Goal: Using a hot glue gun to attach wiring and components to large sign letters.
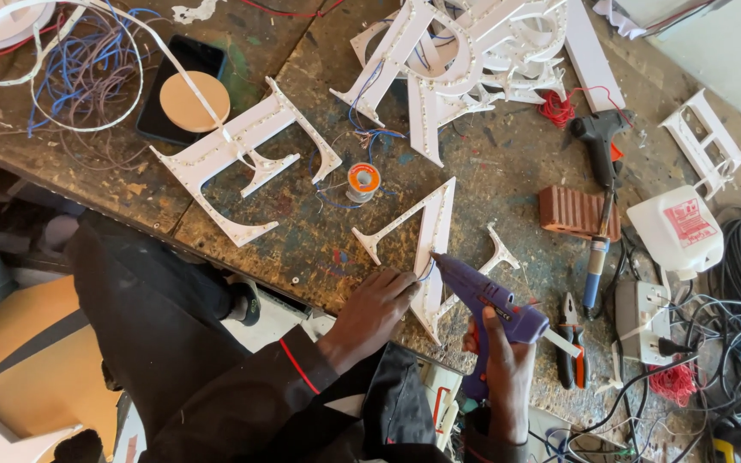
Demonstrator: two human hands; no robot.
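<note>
Right hand (506,360) grips glue gun (482,296), nozzle up-left.

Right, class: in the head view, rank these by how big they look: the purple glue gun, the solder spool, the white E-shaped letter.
1. White E-shaped letter
2. Purple glue gun, though it sits nearer the camera
3. Solder spool, plainly smallest

Left hand (373,310) pressed flat, fingers forward, right hand (505,360) in a closed grip, forearm upright
</note>
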